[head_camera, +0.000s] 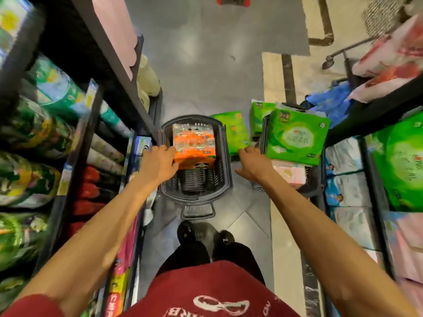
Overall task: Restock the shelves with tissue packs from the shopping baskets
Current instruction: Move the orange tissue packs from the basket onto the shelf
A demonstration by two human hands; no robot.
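Note:
A dark plastic shopping basket [225, 179] stands on the aisle floor in front of my feet. An orange tissue pack [194, 145] lies in its far half. My left hand [159, 164] grips the near left edge of that orange pack. My right hand [253, 164] holds the near corner of a green tissue pack [231, 131] that hangs over the basket's right rim. A second basket [307, 184] to the right carries a large green tissue pack [297, 138] on top of pale pink packs [291, 173].
Shelves full of tissue and paper goods line both sides of the narrow aisle: green and red packs on the left [45, 138], blue, white and green packs on the right [348, 175]. Another green pack [259, 117] stands behind the baskets. A red basket [233, 0] sits far down the aisle.

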